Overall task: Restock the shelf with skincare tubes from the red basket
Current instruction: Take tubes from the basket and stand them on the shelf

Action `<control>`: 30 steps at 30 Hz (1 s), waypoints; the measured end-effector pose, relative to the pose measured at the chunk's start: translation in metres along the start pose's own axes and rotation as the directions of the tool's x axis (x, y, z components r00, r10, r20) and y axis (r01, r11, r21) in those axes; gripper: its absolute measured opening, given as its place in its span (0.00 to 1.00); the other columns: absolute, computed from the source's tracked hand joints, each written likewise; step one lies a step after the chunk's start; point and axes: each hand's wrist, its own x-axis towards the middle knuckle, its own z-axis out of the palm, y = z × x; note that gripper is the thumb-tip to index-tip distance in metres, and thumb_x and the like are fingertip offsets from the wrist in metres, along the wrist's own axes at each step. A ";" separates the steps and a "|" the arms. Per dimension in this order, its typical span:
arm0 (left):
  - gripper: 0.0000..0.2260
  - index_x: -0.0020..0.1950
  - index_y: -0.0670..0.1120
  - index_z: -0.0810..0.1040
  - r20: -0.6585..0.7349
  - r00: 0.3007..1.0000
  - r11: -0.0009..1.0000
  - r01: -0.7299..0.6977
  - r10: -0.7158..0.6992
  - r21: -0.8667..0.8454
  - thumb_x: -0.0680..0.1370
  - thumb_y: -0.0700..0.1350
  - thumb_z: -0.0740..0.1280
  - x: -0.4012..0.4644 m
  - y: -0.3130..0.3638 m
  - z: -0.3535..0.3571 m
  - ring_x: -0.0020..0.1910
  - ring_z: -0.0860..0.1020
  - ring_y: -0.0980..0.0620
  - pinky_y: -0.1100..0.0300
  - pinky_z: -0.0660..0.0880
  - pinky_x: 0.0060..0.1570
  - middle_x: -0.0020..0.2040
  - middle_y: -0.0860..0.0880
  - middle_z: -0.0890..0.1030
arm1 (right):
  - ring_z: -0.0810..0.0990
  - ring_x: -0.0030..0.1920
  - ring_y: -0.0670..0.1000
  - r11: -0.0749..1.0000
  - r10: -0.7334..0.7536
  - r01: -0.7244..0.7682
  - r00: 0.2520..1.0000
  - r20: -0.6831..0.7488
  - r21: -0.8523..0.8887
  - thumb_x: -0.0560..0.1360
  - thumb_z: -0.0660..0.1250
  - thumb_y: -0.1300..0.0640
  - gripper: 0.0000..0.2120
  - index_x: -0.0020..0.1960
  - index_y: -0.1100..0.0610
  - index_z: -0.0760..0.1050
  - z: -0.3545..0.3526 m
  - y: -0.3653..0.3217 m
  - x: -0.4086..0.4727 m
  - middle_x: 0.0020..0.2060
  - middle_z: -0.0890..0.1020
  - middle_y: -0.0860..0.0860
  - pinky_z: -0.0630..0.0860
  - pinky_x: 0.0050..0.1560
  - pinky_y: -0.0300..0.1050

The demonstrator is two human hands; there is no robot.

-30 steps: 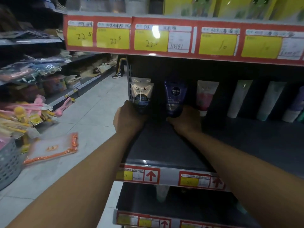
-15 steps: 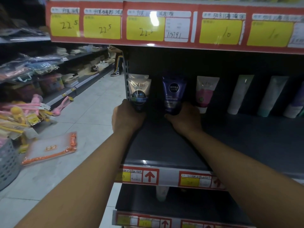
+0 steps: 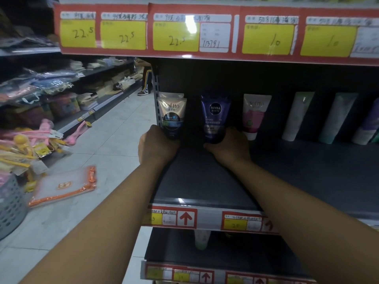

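Both my arms reach to the back of a dark shelf (image 3: 205,181). My left hand (image 3: 156,145) grips the base of a beige Softto tube (image 3: 172,113) standing upright at the shelf's far left, with another beige tube right behind it. My right hand (image 3: 229,147) holds the bottom of a dark blue Nivea Men tube (image 3: 215,117), also upright. A white and pink Softto tube (image 3: 254,115) stands just right of my right hand. The red basket is out of view.
Several pale tubes (image 3: 297,115) lean against the back wall further right. Red and yellow price labels (image 3: 176,35) hang on the shelf above. On the floor at left lie an orange-trimmed pouch (image 3: 63,185) and a grey basket (image 3: 10,206). A person's leg (image 3: 146,80) stands down the aisle.
My hands and both tubes have stayed in place at the back of the shelf. Only the view has tilted slightly downward.
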 end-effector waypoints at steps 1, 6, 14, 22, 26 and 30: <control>0.26 0.62 0.45 0.80 0.011 1.000 1.000 0.016 -0.016 -0.010 0.71 0.60 0.76 0.000 0.001 -0.002 0.52 0.81 0.41 0.54 0.71 0.42 0.53 0.44 0.84 | 0.81 0.62 0.59 1.000 0.008 -0.008 1.000 0.002 -0.012 0.68 0.82 0.44 0.35 0.66 0.61 0.74 -0.001 -0.001 -0.001 0.62 0.82 0.57 0.71 0.49 0.42; 0.30 0.67 0.42 0.77 0.075 0.995 0.998 0.061 -0.058 -0.028 0.71 0.57 0.79 -0.009 0.007 -0.013 0.59 0.80 0.38 0.54 0.70 0.46 0.59 0.41 0.82 | 0.82 0.59 0.59 0.998 0.029 -0.028 0.999 0.017 -0.050 0.66 0.82 0.44 0.34 0.64 0.60 0.76 -0.010 -0.002 -0.011 0.59 0.83 0.57 0.78 0.52 0.46; 0.24 0.64 0.40 0.79 0.153 0.988 0.999 0.031 -0.030 -0.006 0.74 0.51 0.77 -0.039 0.015 -0.046 0.62 0.79 0.38 0.57 0.69 0.49 0.60 0.40 0.82 | 0.82 0.53 0.56 0.995 -0.047 0.058 0.991 0.128 -0.081 0.75 0.76 0.51 0.19 0.62 0.57 0.78 -0.040 0.003 -0.048 0.55 0.82 0.54 0.75 0.47 0.43; 0.12 0.61 0.47 0.83 0.155 0.985 0.994 -0.086 0.076 0.061 0.78 0.45 0.71 -0.103 0.034 -0.064 0.57 0.81 0.42 0.57 0.72 0.50 0.57 0.45 0.84 | 0.80 0.60 0.57 0.998 -0.060 0.063 0.991 0.117 -0.023 0.77 0.71 0.54 0.19 0.66 0.58 0.77 -0.087 0.017 -0.100 0.62 0.81 0.56 0.77 0.59 0.46; 0.14 0.61 0.50 0.83 0.157 0.982 0.993 -0.111 0.106 0.027 0.76 0.47 0.73 -0.140 0.050 -0.067 0.57 0.81 0.47 0.58 0.74 0.52 0.58 0.50 0.85 | 0.80 0.59 0.58 0.996 -0.074 0.080 0.992 0.106 -0.046 0.77 0.70 0.54 0.16 0.64 0.58 0.78 -0.113 0.029 -0.126 0.60 0.80 0.56 0.77 0.58 0.47; 0.14 0.61 0.50 0.82 0.151 0.976 0.987 -0.162 0.157 0.020 0.76 0.45 0.74 -0.180 0.071 -0.069 0.54 0.81 0.51 0.59 0.74 0.51 0.56 0.51 0.85 | 0.80 0.59 0.58 0.994 -0.084 0.089 0.994 0.077 -0.064 0.77 0.70 0.55 0.16 0.63 0.57 0.78 -0.135 0.040 -0.151 0.59 0.80 0.56 0.77 0.59 0.48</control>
